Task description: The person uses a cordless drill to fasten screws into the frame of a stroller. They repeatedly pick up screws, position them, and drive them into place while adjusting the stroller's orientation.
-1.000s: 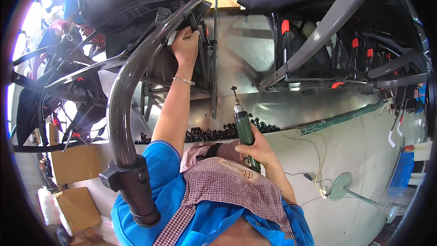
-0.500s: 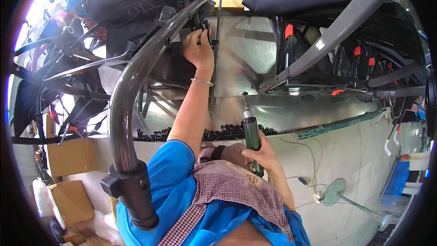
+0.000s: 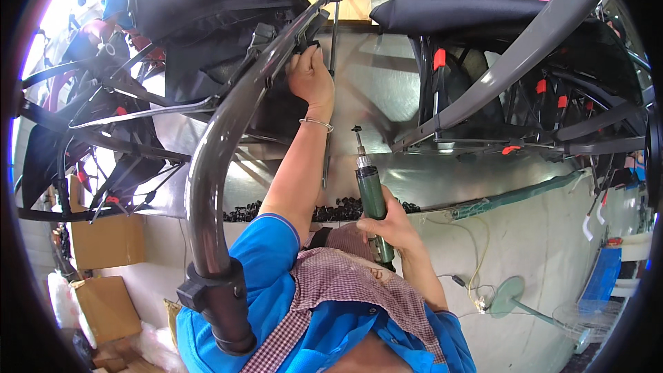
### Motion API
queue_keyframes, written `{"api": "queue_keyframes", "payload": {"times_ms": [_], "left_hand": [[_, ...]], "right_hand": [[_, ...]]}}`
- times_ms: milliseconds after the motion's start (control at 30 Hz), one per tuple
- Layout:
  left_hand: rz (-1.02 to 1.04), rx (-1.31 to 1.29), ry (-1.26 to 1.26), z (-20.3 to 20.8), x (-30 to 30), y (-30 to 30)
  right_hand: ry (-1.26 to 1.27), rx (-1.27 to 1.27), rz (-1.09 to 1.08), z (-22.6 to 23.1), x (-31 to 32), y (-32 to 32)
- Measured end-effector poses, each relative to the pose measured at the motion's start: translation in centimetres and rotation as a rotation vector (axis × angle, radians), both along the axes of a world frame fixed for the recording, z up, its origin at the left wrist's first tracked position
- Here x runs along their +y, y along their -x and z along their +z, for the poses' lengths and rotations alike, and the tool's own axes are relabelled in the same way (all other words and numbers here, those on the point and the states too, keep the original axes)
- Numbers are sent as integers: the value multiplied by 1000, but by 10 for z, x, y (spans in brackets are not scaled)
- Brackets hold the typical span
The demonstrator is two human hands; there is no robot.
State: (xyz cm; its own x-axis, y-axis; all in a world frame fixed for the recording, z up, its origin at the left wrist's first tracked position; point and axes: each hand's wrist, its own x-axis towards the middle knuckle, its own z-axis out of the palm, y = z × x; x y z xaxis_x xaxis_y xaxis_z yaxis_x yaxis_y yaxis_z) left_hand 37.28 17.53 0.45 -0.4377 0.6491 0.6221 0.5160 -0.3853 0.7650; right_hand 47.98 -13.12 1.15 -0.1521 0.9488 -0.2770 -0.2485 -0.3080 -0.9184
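My right hand (image 3: 394, 226) is wrapped round a green electric screwdriver (image 3: 373, 197), which points away from me. A small black piece (image 3: 357, 128) sits on the tip of its bit. Farther off, my left hand (image 3: 311, 81) has its fingers curled in at the black fabric and joint of a folding frame, and what they pinch is hidden. Beside that hand runs the frame's dark grey tube (image 3: 214, 145), which bends down toward my left arm and ends in a black plastic joint (image 3: 217, 304). Black fabric (image 3: 214, 7) hangs on the frame.
Small black parts (image 3: 345, 208) lie in a heap along the near edge of the metal table (image 3: 376, 83). A second frame with a thick grey tube (image 3: 511, 55) and red clips stands at right. Cardboard boxes (image 3: 110, 307) are at lower left, and a green fan (image 3: 510, 293) at lower right.
The screwdriver has moved slightly left and farther from me, its tip nearing my left hand. My left hand has shifted slightly right with its fingers more curled. The bent tube has swung right.
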Motion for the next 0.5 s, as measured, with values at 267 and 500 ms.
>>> {"api": "queue_keyframes", "payload": {"times_ms": [267,500], "left_hand": [[-137,-64,-21,-18,-5,19],[-309,-166,7,-20,-4,48]], "right_hand": [[-8,34,15,9,16,4],[-160,-52,82,14,67,14]]}}
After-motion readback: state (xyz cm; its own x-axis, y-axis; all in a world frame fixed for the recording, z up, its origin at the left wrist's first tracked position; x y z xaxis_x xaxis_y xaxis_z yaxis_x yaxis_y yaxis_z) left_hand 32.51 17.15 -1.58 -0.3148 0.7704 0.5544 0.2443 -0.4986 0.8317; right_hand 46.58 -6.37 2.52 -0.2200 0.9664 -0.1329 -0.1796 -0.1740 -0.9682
